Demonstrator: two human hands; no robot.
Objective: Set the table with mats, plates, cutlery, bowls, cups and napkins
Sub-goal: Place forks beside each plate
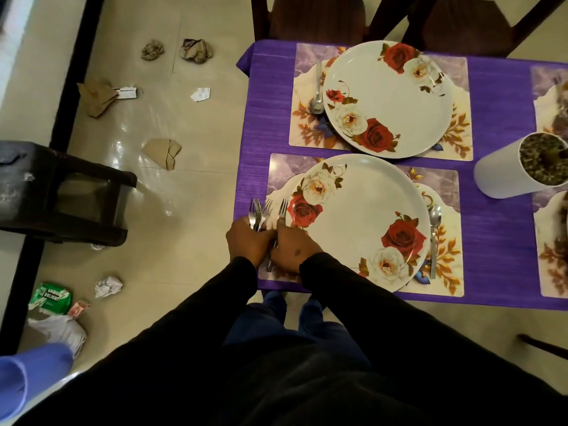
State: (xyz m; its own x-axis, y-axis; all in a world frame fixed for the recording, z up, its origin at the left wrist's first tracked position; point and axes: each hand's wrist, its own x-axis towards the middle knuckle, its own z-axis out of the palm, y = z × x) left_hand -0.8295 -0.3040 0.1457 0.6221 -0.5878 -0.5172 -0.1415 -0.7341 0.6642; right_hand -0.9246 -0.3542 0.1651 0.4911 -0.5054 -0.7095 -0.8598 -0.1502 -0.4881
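Observation:
Two white plates with red and white roses lie on floral mats on the purple table: the near plate [358,222] on the near mat [442,272], the far plate [388,95] on the far mat [307,87]. A spoon [434,238] lies right of the near plate, another spoon [317,90] left of the far plate. My left hand [249,241] grips a bunch of forks [258,210] at the table's left edge. My right hand [293,245] holds one fork [282,210] just left of the near plate, prongs pointing away.
A white pot with a plant [519,164] stands at the right, with parts of more mats [550,238] past it. Two dark chairs [316,16] stand at the far side. A dark stool [61,192] and crumpled paper litter [107,285] are on the floor at the left.

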